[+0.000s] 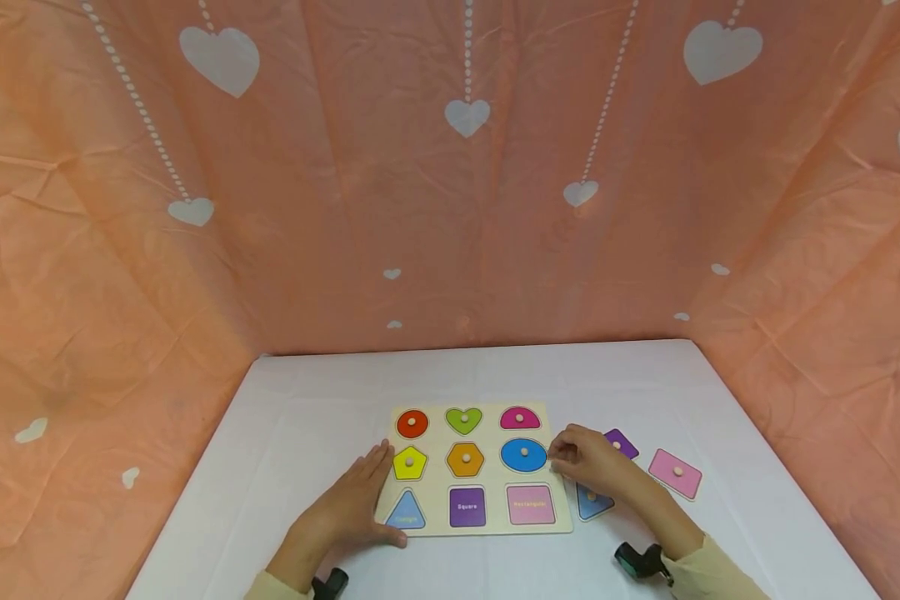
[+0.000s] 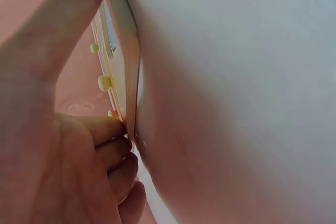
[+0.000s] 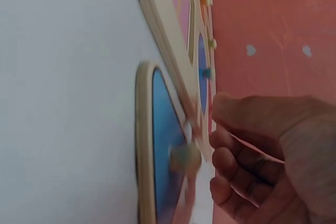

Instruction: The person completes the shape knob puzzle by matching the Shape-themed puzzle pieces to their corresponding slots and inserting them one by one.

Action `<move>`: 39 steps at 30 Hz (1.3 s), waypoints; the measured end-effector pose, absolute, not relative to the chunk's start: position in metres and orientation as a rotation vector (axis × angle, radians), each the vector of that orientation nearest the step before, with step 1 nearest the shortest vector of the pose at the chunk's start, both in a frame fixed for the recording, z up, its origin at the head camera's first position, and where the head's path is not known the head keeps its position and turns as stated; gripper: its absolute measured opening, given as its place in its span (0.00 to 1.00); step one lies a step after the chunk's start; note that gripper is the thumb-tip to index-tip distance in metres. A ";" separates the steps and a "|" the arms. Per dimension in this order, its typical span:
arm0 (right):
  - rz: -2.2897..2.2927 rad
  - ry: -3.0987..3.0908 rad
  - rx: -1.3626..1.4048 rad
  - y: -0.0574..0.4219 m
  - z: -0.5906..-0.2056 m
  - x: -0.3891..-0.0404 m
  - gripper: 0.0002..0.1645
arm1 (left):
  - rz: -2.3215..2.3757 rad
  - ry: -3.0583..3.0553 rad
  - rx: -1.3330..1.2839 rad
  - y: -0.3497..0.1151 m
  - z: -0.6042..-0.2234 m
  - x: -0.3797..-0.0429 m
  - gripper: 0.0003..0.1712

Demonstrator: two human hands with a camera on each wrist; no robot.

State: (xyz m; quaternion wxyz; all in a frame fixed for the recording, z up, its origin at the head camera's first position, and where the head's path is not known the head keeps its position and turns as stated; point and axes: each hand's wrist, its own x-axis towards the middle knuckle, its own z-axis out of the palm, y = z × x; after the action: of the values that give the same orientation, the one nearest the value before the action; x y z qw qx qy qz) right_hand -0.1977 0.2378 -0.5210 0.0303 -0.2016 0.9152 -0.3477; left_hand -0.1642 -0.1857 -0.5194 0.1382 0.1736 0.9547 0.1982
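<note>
On the desk point(image 1: 300, 408), the left hand point(image 1: 354, 497) is touching the puzzle board point(image 1: 496, 500) with extended fingers; the right hand point(image 1: 585, 457) is hovering, fingers loosely curled, grasping nothing — a low forearm point(image 1: 656, 510) could be knocking 3 loose pieces point(image 1: 682, 483) aside.

Room lies behind the board point(image 1: 492, 472); loose blue triangle point(image 1: 594, 503) apparently crowds its right.

Orange cloth point(image 1: 360, 208) with pale hearts point(image 1: 467, 117) hangs behind and beside a white table point(image 1: 315, 392).
</note>
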 end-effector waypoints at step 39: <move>-1.172 2.588 -0.728 0.287 -0.530 -0.164 0.10 | 0.556 2.786 0.497 -0.187 -0.520 -0.162 0.78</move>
State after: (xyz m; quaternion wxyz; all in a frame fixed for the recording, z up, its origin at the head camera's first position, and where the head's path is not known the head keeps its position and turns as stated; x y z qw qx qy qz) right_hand -0.1637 0.2872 -0.5300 0.1042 -0.2467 0.8776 -0.3976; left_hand -0.1624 -0.1865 -0.5197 0.1283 0.1709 0.9580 0.1912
